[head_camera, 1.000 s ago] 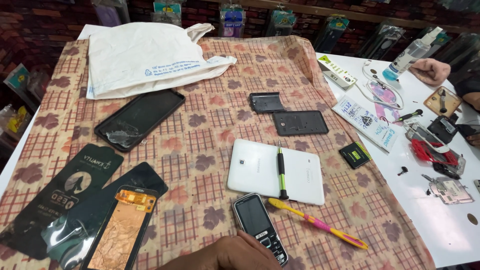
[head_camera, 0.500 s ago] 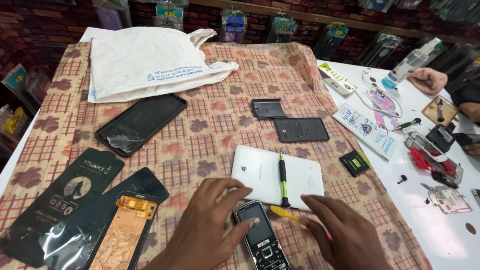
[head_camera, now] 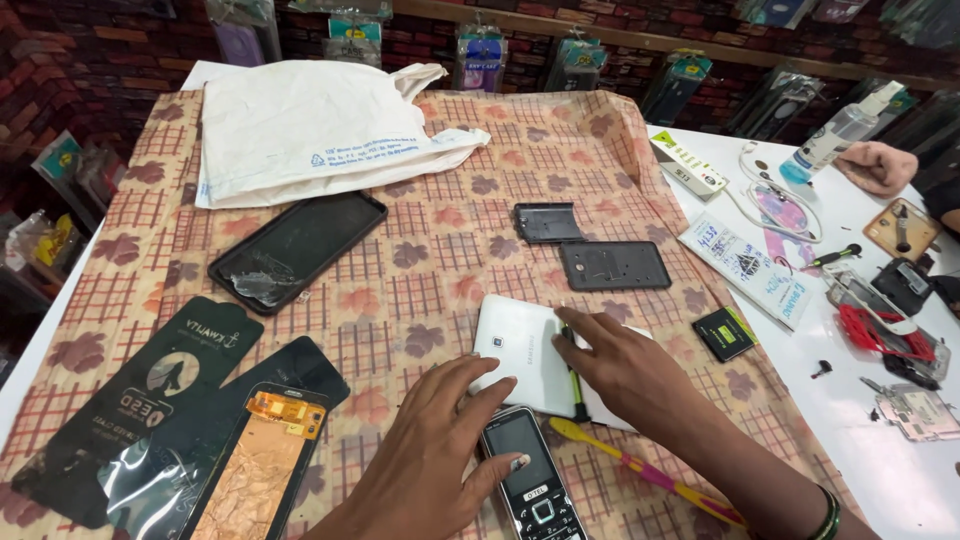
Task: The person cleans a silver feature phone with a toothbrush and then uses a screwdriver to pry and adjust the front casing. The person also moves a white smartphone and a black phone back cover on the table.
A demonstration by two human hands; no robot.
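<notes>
Nothing picked up yet: left hand (head_camera: 440, 460) open, fingertips on keypad phone (head_camera: 530, 480); right hand (head_camera: 625, 365) open, flat on white phone (head_camera: 520, 350) beside pen (head_camera: 575, 385).

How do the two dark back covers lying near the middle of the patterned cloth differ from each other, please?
The smaller back cover is short and nearly square, while the larger back cover is a longer rectangle. The smaller back cover lies farther from the hands, and the larger back cover sits nearer the white phone that the right hand rests on. Both are dark grey, lie flat with the inner side up, and are untouched.
</notes>
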